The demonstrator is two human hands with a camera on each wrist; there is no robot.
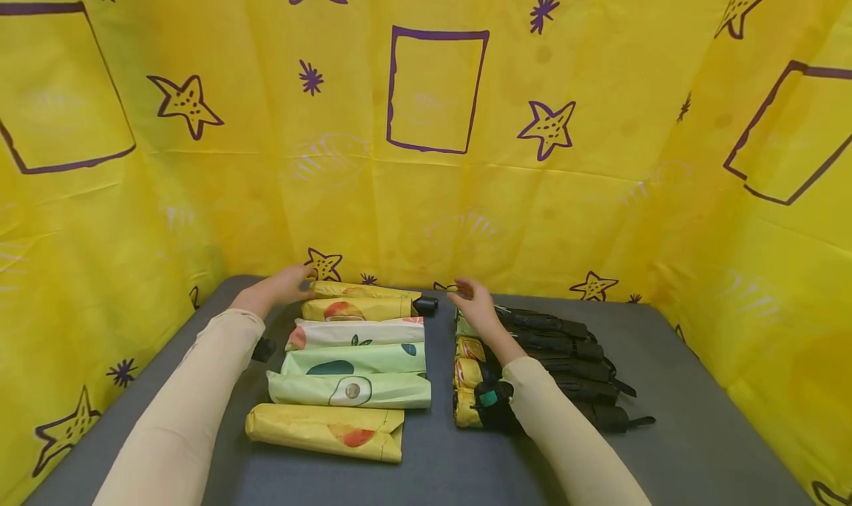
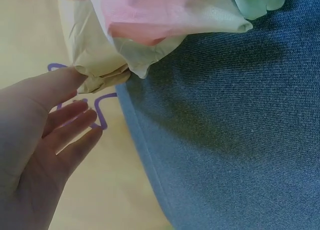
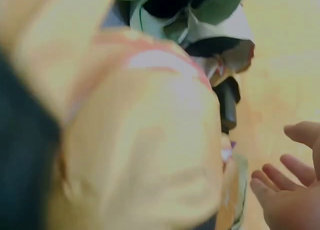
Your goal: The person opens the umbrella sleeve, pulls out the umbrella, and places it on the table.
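My left hand [image 1: 282, 285] is at the left end of the farthest yellow fabric sleeve [image 1: 366, 290] in the left row. In the left wrist view its thumb touches the sleeve's end [image 2: 102, 79], while the other fingers hang loosely curved and apart. Just nearer lies a yellow sleeve with a mango print [image 1: 373, 309]; a black umbrella handle [image 1: 426, 306] sticks out at its right. My right hand [image 1: 475, 306] hovers at the far end of the right row, beside a black folded umbrella [image 1: 542, 321]. Nothing is between its loosely bent fingers [image 3: 280, 177].
Nearer in the left row are a white fruit-print sleeve [image 1: 356, 334], green avocado-print sleeves [image 1: 349, 390] and a yellow one [image 1: 326, 430]. Several black umbrellas [image 1: 586, 391] with printed linings lie at right. Yellow cloth [image 1: 433, 217] walls the grey table [image 1: 692, 410].
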